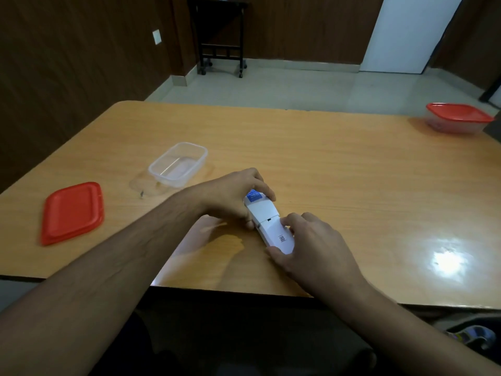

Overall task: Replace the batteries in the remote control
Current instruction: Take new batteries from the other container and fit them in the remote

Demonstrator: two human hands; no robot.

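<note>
Both hands closed on the white remote (267,222), left hand (230,199) far end, right hand (309,248) near

— What's your count from the head camera?

— I see one white remote control (267,222), back side up, with two hands on it: left hand (230,198) and right hand (315,246).

— Containers?

— I count two clear plastic ones: an open container (177,164) and a lidded container (458,119) far right. Two red lids in all, counting the loose lid (71,213) lying flat.

— Furniture?

— One wooden table (325,164), one black cart (221,36) beyond it.
</note>
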